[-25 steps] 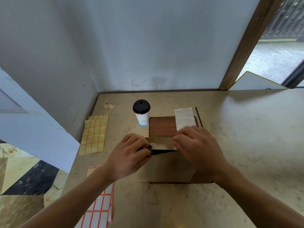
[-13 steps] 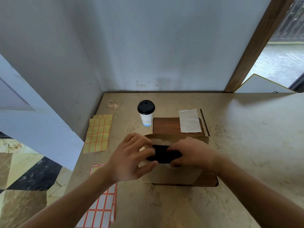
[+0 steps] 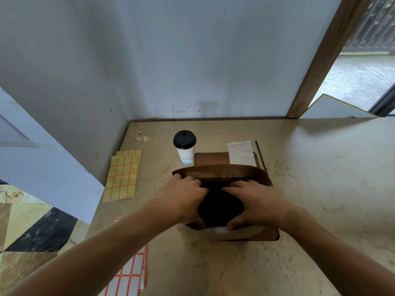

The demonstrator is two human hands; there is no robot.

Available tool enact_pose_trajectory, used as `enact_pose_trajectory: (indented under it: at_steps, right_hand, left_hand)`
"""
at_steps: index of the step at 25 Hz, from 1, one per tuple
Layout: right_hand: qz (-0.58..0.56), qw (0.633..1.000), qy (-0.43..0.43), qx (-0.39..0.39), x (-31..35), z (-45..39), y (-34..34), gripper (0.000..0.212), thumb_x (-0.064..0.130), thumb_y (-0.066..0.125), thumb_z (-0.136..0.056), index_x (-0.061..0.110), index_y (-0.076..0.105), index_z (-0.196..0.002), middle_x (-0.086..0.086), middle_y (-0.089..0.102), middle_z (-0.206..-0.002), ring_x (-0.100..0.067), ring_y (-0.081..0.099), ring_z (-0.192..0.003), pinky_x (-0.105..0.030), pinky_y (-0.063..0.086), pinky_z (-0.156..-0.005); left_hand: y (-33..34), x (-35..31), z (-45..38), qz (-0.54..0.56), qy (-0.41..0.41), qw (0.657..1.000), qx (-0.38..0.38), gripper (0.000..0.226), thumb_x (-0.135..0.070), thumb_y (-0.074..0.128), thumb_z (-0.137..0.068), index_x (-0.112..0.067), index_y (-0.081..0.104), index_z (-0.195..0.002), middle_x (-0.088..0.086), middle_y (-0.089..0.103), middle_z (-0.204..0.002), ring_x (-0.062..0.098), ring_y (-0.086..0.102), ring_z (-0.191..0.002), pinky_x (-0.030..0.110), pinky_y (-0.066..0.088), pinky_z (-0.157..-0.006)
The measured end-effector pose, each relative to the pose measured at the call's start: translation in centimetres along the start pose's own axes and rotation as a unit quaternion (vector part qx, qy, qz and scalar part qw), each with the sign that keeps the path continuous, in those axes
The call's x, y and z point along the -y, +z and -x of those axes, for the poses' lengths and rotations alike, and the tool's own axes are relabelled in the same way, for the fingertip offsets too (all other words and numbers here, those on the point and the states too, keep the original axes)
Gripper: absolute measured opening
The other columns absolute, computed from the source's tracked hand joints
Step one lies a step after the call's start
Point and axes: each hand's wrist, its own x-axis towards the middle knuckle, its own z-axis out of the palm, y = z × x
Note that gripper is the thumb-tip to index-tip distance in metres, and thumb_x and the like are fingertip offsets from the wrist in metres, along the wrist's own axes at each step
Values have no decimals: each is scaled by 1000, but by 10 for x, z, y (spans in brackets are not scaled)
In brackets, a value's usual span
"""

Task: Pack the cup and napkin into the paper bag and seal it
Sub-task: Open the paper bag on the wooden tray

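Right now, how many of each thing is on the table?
Cup: 1
Napkin: 1
Bag: 1
Tape roll: 1
Yellow sticker sheets: 1 stack
White sticker sheets: 1 stack
Wooden board: 1
Total: 7

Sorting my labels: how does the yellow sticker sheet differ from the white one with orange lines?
The yellow sticker sheet has yellow labels and lies farther away, by the wall; the white sticker sheet has white labels and lies nearer, at the table's front edge, partly hidden by the left arm. Both have orange-bordered rectangular labels and lie flat on the table's left side.
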Motion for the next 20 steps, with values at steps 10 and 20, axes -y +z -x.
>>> enact_pose_trajectory:
  at_steps: [10, 20]
  right_hand:
    - [14, 1000, -7, 0, -1, -7, 1, 116, 82, 57, -53, 41, 4, -148, 14, 25, -154, -20, 31, -137, -39, 40, -104]
    - [25, 1000, -7, -15, 6, -24, 0, 113, 77, 61, -59, 39, 5, -149, 14, 21, -156, -20, 33, -136, -41, 35, -105]
  left_hand:
    - [4, 18, 8, -38, -55, 996, 52, 80, -46, 74, -78, -29, 35, -145, 2, 48, -141, 25, 41, -132, 41, 31, -112]
    - [0, 3, -2, -90, -98, 988, 76, 89, -47, 68, -83, -24, 18, -152, 14, 38, -150, 34, 31, -139, 49, 18, -118]
